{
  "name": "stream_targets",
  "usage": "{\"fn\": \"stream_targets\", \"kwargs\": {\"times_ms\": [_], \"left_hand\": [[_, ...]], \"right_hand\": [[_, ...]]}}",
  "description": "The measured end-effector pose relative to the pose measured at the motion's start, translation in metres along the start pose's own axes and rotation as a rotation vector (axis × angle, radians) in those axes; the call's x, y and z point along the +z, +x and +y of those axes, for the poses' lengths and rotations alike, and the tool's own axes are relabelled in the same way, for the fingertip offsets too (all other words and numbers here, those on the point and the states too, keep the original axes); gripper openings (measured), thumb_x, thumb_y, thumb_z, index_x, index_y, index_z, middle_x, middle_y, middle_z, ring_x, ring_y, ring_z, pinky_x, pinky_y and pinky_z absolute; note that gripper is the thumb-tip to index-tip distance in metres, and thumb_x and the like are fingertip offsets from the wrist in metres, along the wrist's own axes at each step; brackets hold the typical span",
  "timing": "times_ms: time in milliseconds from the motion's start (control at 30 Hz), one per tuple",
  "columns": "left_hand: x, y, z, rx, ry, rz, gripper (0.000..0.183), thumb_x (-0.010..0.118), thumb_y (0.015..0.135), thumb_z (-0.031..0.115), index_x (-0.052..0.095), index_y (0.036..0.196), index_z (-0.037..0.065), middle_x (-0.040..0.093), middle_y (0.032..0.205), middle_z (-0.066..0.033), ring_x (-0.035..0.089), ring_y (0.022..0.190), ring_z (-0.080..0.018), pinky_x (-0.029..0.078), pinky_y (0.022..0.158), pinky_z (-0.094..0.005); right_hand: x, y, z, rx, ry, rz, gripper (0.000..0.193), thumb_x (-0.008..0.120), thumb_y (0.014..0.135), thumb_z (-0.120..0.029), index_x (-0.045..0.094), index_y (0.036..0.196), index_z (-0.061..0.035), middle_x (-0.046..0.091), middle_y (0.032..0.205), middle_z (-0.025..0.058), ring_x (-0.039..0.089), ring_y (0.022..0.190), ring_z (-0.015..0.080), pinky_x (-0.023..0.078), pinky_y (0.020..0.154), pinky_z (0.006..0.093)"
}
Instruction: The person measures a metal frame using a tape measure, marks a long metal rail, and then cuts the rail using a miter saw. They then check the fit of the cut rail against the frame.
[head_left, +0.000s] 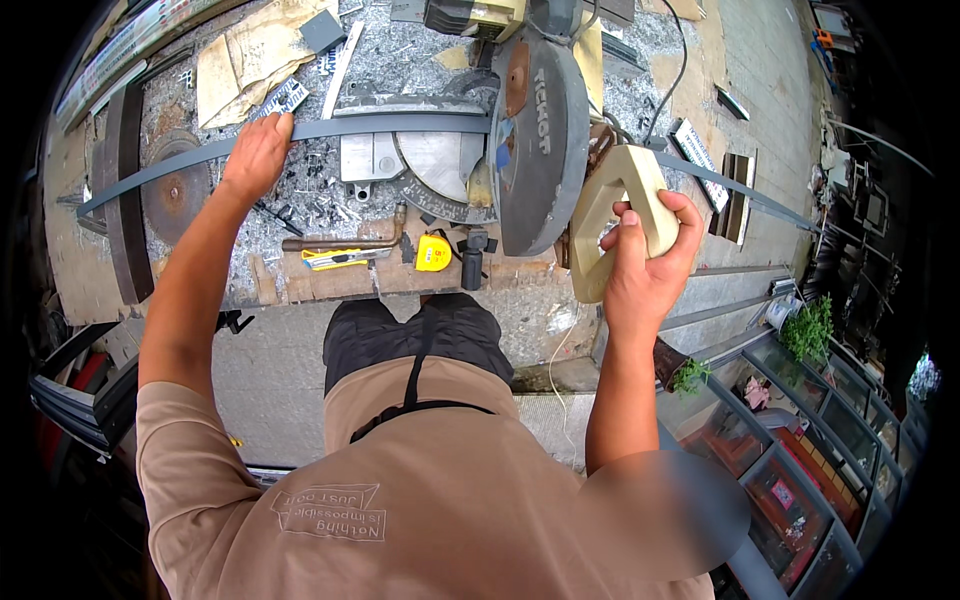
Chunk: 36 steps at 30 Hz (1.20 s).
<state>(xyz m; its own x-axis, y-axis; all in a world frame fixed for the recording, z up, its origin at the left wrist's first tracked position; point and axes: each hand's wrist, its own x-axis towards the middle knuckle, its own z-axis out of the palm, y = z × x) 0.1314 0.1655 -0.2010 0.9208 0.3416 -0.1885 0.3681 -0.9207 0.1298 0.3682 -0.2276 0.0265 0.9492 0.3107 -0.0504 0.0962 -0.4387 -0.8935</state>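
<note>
My left hand (262,152) grips a long, narrow grey bar (385,124) that runs crosswise over the bench. The bar lies along the fence of a miter saw (543,150) and comes out again on the right. Its stretch behind the saw's dark round guard is hidden. My right hand (648,262) is closed around the saw's beige loop handle (600,215), thumb inside the opening. The guard hides the blade and where it stands against the bar. Left of the guard shows the saw's metal base (432,160).
Near the bench's front edge lie a yellow tape measure (433,252), a utility knife (345,259), an L-shaped wrench (340,243) and a black clamp-like part (473,262). A rusty round disc (176,188) rests at left. Metal shavings cover the bench; a cable (677,75) trails behind the saw.
</note>
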Motion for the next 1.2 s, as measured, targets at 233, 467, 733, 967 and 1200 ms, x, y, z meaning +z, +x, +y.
{"fn": "stream_targets", "kwargs": {"times_ms": [233, 467, 733, 967, 1200], "left_hand": [[0.0041, -0.0001, -0.0041, 0.021, -0.030, 0.032, 0.017, 0.060, 0.097, 0.015, 0.050, 0.104, 0.003, 0.061, 0.101, -0.0208, 0.060, 0.099, -0.0417, 0.046, 0.088, -0.0508], [-0.0010, -0.0004, 0.0007, 0.010, -0.002, 0.009, 0.016, 0.058, 0.099, 0.016, 0.049, 0.105, 0.004, 0.062, 0.103, -0.0187, 0.062, 0.101, -0.0386, 0.046, 0.090, -0.0496], [0.0017, -0.0014, -0.0020, 0.021, 0.002, 0.022, 0.018, 0.060, 0.098, 0.017, 0.049, 0.107, 0.004, 0.062, 0.103, -0.0181, 0.062, 0.101, -0.0383, 0.046, 0.090, -0.0494], [-0.0016, -0.0002, -0.0007, 0.013, -0.004, -0.003, 0.019, 0.061, 0.098, 0.017, 0.051, 0.107, 0.004, 0.063, 0.102, -0.0180, 0.063, 0.101, -0.0378, 0.046, 0.091, -0.0483], [-0.0004, 0.0010, 0.0011, 0.001, 0.018, -0.017, 0.016, 0.059, 0.099, 0.016, 0.052, 0.107, 0.004, 0.063, 0.102, -0.0183, 0.063, 0.101, -0.0377, 0.046, 0.091, -0.0480]], "right_hand": [[0.0011, 0.0012, 0.0005, 0.000, 0.030, 0.015, 0.035, 0.067, 0.099, -0.005, 0.051, 0.129, -0.0076, 0.068, 0.105, 0.0094, 0.066, 0.078, 0.0122, 0.055, 0.067, 0.0265], [0.0009, 0.0014, -0.0034, 0.012, -0.015, 0.015, 0.034, 0.067, 0.099, -0.005, 0.051, 0.129, -0.0074, 0.067, 0.107, 0.0095, 0.066, 0.077, 0.0122, 0.055, 0.067, 0.0265], [0.0004, 0.0010, -0.0008, 0.007, 0.005, 0.001, 0.036, 0.065, 0.099, -0.004, 0.049, 0.131, -0.0074, 0.071, 0.108, 0.0120, 0.068, 0.083, 0.0128, 0.056, 0.069, 0.0268], [0.0027, 0.0035, -0.0024, -0.017, -0.006, -0.004, 0.034, 0.061, 0.102, -0.003, 0.045, 0.131, -0.0054, 0.070, 0.104, 0.0165, 0.062, 0.070, 0.0125, 0.051, 0.065, 0.0254], [0.0011, 0.0035, -0.0053, 0.020, -0.006, 0.010, 0.035, 0.067, 0.098, -0.005, 0.051, 0.129, -0.0075, 0.070, 0.106, 0.0102, 0.068, 0.082, 0.0133, 0.057, 0.069, 0.0274]]}}
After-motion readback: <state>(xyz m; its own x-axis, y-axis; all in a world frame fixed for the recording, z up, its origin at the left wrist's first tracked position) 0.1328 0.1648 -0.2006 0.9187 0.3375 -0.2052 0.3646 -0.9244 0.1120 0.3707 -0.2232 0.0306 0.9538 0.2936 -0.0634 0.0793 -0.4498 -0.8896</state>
